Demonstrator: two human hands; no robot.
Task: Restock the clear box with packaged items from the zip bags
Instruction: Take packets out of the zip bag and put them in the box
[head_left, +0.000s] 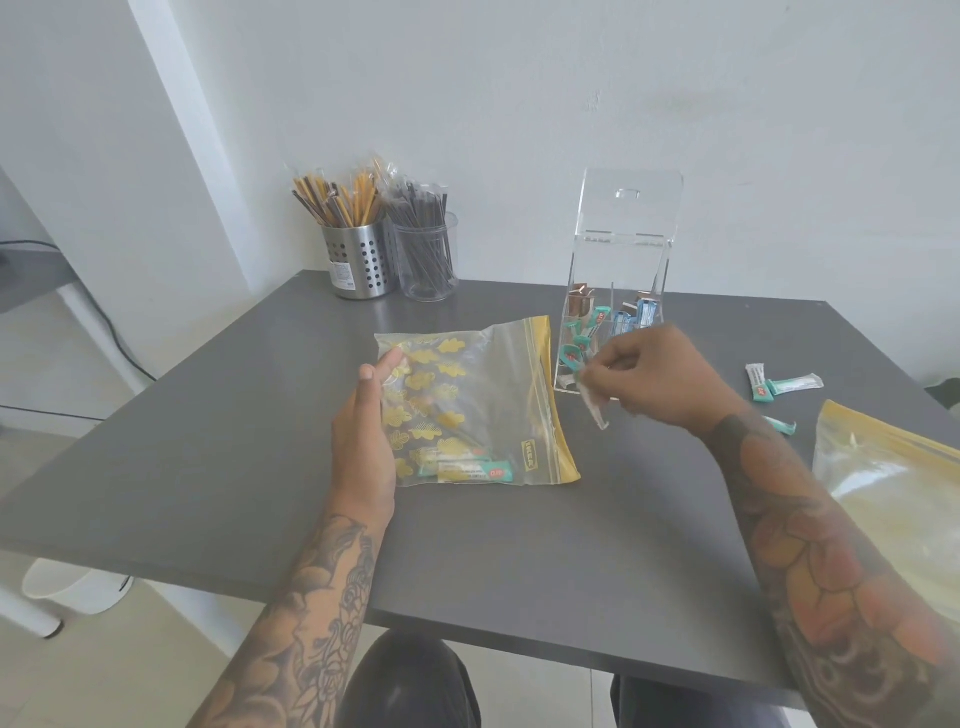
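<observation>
Midway. Clear box (613, 322) partly stocked. Right hand (654, 374) fingers pinching one packet (595, 402); left hand (366, 431) fingers straight, steadying zip bag (467, 405), two packets left inside.

tabletop (218, 467): dark grey, by a white wall
metal cup (358, 265): has holes, full of brown and yellow sticks
clear cup (428, 265): touching the metal cup, full of dark sticks
white bin (78, 587): on the floor

Dark grey table (208, 467). Clear zip bag (467, 405) with gold leaf print, yellow seal strip. Teal and white packets (470, 469) inside. Clear box (613, 291) holds brown, teal, blue packets. Steel holder (358, 262) dotted with holes, yellow and brown sticks.
</observation>
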